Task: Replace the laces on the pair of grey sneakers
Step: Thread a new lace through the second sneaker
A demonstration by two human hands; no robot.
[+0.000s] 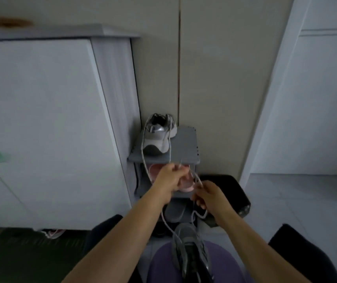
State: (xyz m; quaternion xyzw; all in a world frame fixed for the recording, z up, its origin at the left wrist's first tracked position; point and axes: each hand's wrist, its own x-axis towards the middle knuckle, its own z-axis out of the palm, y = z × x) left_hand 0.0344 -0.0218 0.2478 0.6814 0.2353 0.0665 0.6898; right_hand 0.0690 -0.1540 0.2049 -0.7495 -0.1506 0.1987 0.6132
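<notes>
One grey sneaker [190,250] lies on my lap on a purple cloth, toe pointing away from me. The other grey sneaker [157,135] stands on the top shelf of a small grey shoe rack [184,148]. A long pale lace [143,148] loops from the shelf sneaker down to my hands and on toward the lap sneaker. My left hand [168,177] grips the lace in front of the rack. My right hand [209,196] pinches another stretch of lace a little lower and to the right.
Pink shoes [155,170] sit on the rack's middle shelf and dark slippers [173,211] lower down. A white cabinet [40,119] stands to the left, a black bag [231,193] to the right of the rack, beige closet doors behind.
</notes>
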